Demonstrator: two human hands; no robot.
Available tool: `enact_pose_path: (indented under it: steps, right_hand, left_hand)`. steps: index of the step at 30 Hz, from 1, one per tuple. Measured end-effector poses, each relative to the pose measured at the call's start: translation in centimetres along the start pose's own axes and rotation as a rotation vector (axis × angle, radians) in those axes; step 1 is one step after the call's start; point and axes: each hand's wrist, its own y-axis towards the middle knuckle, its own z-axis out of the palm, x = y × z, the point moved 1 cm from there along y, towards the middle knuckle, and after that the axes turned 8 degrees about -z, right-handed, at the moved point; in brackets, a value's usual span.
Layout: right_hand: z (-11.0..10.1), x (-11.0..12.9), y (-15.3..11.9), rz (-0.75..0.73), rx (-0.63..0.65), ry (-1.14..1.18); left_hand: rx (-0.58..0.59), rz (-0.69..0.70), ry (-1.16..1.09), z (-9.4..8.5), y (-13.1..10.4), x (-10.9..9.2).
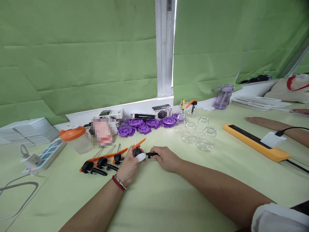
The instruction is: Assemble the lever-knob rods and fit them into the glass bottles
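Note:
My left hand (129,167) is closed around a black bottle cap (136,151) with an orange lever and a thin metal rod pointing away from me. White wrapping covers one fingertip. My right hand (167,158) pinches the end of the black stem (152,154) that sticks out sideways from this cap. To the left lie several similar cap assemblies (88,167), each with a black cap and stem; orange levers and metal rods show among them. Clear glass jars (189,132) stand beyond my right hand.
Purple wheel-patterned parts (126,130) are piled by the wall. An orange-lidded cup (74,138) and white power strip (51,154) sit left. On the right are an orange power strip (253,143), a purple bottle (222,98) and another person's hand (259,121).

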Motion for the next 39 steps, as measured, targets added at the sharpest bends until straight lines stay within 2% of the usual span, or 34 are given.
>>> enact_pose_path:
  steps: [8, 18, 23, 26, 29, 32, 36, 39]
  right_hand:
    - [0.2, -0.1, -0.1, -0.025, 0.014, 0.006]
    - [0.7, 0.0, -0.3, -0.036, 0.026, -0.046]
    - [1.1, 0.2, -0.6, -0.172, 0.041, 0.004]
    - [1.1, 0.6, -0.7, -0.212, 0.031, 0.063]
    - [1.1, 1.1, -0.7, -0.145, -0.02, 0.222]
    - [1.5, 1.6, -0.6, -0.008, -0.01, 0.521]
    - [2.1, 2.0, -0.5, 0.139, -0.024, 1.001]
    - [2.2, 2.2, -0.5, 0.196, -0.025, 1.159]
  left_hand:
    - [-0.031, 0.023, 0.115, -0.6, 0.2, 0.3]
    - [-0.031, -0.015, 0.107, -0.5, 0.1, 0.3]
    - [-0.041, -0.015, 0.074, -0.1, -0.4, 0.2]
    - [-0.095, 0.053, 0.093, 0.2, -0.9, 0.0]
    - [-0.136, 0.228, 0.173, 0.5, -1.5, -0.2]
    - [-0.133, 0.388, 0.251, 1.0, -1.9, -0.2]
    - [-0.124, 0.501, 0.38, 1.6, -2.3, -0.3]
    - [-0.149, 0.58, 0.622, 1.5, -2.4, -0.7]
